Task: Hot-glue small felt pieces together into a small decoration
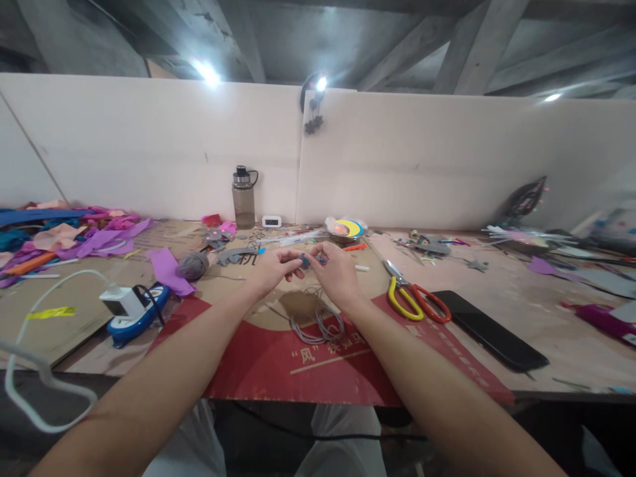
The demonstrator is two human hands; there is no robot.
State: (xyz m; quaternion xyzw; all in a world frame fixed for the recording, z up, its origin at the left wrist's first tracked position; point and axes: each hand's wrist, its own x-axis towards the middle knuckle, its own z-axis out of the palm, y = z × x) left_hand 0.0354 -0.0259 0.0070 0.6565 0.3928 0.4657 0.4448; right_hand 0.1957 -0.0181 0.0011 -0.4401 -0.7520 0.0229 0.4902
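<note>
My left hand (276, 270) and my right hand (336, 270) meet just above the table's middle, fingertips close together. Between them shows a small blue piece (305, 262), pinched by my left thumb and finger; its kind is too small to tell. My right fingers are closed in a pinch near it, with a bit of blue and purple at their tips that I cannot make out. Below the hands, a loosely coiled grey cord (318, 331) lies on the red and brown cardboard (278, 371). Whether the cord runs up to the fingers is unclear.
Scissors (415, 298) with yellow and red handles and a black phone (489, 330) lie right. Left are a grey yarn ball (193, 266), a blue power strip (139, 318) and colourful scraps (64, 238). A bottle (244, 199), small clock (271, 221) and bowl (345, 230) stand behind.
</note>
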